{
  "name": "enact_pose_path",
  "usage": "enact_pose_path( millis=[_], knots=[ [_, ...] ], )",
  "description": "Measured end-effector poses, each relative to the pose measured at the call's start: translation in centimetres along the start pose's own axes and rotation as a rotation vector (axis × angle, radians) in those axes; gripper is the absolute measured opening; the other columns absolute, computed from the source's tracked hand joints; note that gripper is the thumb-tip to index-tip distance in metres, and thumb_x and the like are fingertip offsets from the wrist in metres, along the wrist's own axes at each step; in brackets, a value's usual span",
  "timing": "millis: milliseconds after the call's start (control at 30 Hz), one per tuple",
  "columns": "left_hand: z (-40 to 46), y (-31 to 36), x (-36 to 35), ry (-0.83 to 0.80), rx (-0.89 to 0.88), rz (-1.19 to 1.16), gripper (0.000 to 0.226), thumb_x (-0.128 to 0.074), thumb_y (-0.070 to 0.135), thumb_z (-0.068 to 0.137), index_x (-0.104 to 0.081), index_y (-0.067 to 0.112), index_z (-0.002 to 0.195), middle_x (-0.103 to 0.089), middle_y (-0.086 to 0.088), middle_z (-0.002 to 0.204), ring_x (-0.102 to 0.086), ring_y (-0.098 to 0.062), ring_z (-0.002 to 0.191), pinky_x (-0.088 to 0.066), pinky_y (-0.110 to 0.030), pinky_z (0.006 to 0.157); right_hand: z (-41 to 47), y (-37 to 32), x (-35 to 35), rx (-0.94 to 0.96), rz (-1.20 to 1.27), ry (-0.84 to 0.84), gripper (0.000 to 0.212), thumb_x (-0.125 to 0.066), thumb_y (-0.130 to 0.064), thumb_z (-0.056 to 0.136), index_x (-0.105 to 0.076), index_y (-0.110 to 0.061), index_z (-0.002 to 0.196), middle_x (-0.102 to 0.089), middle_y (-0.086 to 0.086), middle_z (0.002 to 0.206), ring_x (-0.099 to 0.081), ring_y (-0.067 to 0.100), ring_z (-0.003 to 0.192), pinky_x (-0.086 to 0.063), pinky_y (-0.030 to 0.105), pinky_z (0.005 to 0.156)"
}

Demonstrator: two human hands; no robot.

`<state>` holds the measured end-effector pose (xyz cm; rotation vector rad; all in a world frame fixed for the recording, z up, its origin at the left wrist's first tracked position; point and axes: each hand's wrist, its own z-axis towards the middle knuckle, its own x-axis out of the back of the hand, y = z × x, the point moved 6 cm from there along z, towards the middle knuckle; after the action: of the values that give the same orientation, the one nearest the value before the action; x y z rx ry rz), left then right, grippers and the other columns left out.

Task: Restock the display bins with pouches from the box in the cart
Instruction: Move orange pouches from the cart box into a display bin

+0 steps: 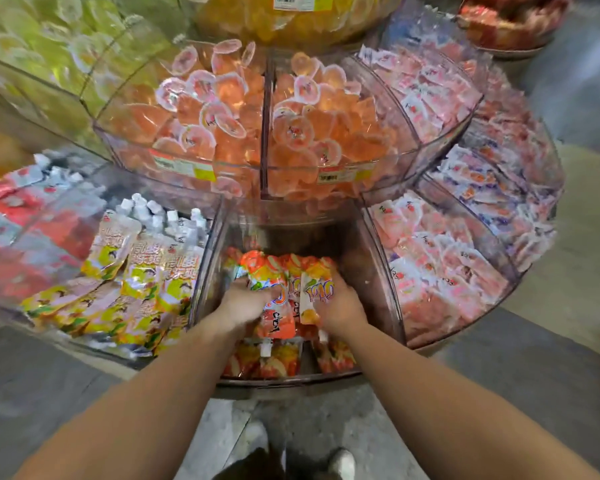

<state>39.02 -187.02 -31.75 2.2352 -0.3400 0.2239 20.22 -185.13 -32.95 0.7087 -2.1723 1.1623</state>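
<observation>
Orange pouches [284, 292] sat bunched at lower centre of the frame, inside the clear bin [208, 271], with the left hand [243, 301] and right hand [340, 303] curled round the bundle from either side. They looked soft, glossy and likely slippery, fairly light; gripping the flat bodies, not the caps, seemed safest.

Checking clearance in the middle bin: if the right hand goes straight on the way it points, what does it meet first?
Probably the orange pouches bunched against the right hand, fingers already on them. Beyond those, the bin's clear back wall; depth is unclear.
</observation>
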Motion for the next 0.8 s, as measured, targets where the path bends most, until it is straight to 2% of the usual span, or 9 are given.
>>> enact_pose_path(
  millis=[33,133,300,467,533,600,633,700,800],
  knots=[
    [0.3,-0.2,-0.1,-0.001,0.013,0.005,0.075,-0.073,0.032,0.085,-0.037,0.002,0.144,-0.044,-0.015,0.147,-0.051,-0.029,0.126,-0.042,-0.023,0.095,-0.3,-0.4,-0.1,0.036,-0.062,-0.023,0.080,-0.068,-0.032,0.082,-0.026,-0.028,0.150,-0.035,0.014,0.149,-0.045,0.033,0.129,-0.041,0.039,0.106],
    [-0.1,0.1,-0.1,0.028,0.027,-0.093,0.037,-0.073,0.018,0.086,-0.055,0.010,0.116,-0.062,-0.008,0.118,-0.063,-0.018,0.080,-0.051,-0.014,0.062,-0.7,-0.9,-0.3,0.112,-0.243,-0.111,0.071,-0.066,-0.034,0.084,-0.034,-0.032,0.147,-0.020,0.011,0.157,-0.031,0.032,0.139,-0.032,0.037,0.112],
    [0.2,-0.7,-0.2,0.012,0.089,-0.141,0.078,-0.079,0.022,0.080,-0.038,0.005,0.143,-0.065,-0.014,0.121,-0.069,-0.027,0.096,-0.056,-0.031,0.072,-0.4,-0.5,-0.1,0.089,-0.304,-0.117,0.060,-0.056,-0.019,0.090,-0.038,-0.034,0.145,-0.023,0.009,0.156,-0.029,0.031,0.140,-0.032,0.038,0.111],
    [0.6,0.3,-0.8,0.033,0.060,-0.115,0.081,-0.080,0.022,0.077,-0.038,0.005,0.144,-0.061,-0.013,0.128,-0.065,-0.026,0.100,-0.054,-0.034,0.084,-1.1,-1.6,1.0,0.142,-0.106,0.053,0.047,-0.061,-0.021,0.089,-0.054,-0.023,0.135,-0.047,0.007,0.142,-0.045,0.026,0.129,-0.038,0.035,0.108],
    [0.9,1.5,-2.2,0.013,0.059,-0.120,0.073,-0.074,0.016,0.081,-0.037,0.007,0.144,-0.062,-0.013,0.118,-0.062,-0.024,0.087,-0.055,-0.030,0.073,-1.6,-1.4,1.8,0.084,0.042,0.102,0.037,-0.054,-0.018,0.093,-0.058,-0.020,0.129,-0.058,0.007,0.130,-0.055,0.025,0.117,-0.046,0.035,0.100],
    [1.0,3.1,-4.2,-0.061,0.051,-0.152,0.044,-0.066,0.009,0.082,-0.052,0.012,0.123,-0.065,-0.012,0.099,-0.062,-0.023,0.075,-0.054,-0.026,0.058,-2.1,-0.6,2.2,-0.001,0.124,0.104,0.036,-0.046,-0.014,0.096,-0.055,-0.017,0.130,-0.062,0.009,0.125,-0.057,0.027,0.114,-0.046,0.032,0.094],
    [1.4,3.7,-5.2,-0.105,0.039,-0.144,0.036,-0.065,0.010,0.079,-0.060,0.006,0.114,-0.068,-0.015,0.096,-0.065,-0.026,0.075,-0.056,-0.028,0.061,-2.2,0.0,2.3,-0.031,0.144,0.102,0.036,-0.043,-0.011,0.096,-0.053,-0.015,0.131,-0.063,0.010,0.123,-0.058,0.028,0.113,-0.044,0.029,0.089],
    [1.6,4.5,-7.1,-0.166,-0.044,0.059,0.021,-0.065,0.012,0.078,-0.065,0.008,0.099,-0.069,-0.016,0.101,-0.066,-0.027,0.083,-0.054,-0.033,0.074,-2.7,0.8,2.4,-0.072,0.170,0.090,0.038,-0.043,-0.006,0.095,-0.051,-0.011,0.131,-0.063,0.011,0.120,-0.057,0.030,0.112,-0.041,0.025,0.084],
    [2.3,4.6,-8.5,-0.106,-0.297,0.537,0.052,-0.072,0.025,0.083,-0.054,0.012,0.130,-0.061,-0.011,0.127,-0.057,-0.029,0.114,-0.044,-0.033,0.093,-2.6,1.1,2.4,-0.062,0.177,0.059,0.038,-0.047,-0.004,0.092,-0.055,-0.010,0.128,-0.065,0.012,0.116,-0.059,0.030,0.111,-0.044,0.026,0.086]
  ],
)
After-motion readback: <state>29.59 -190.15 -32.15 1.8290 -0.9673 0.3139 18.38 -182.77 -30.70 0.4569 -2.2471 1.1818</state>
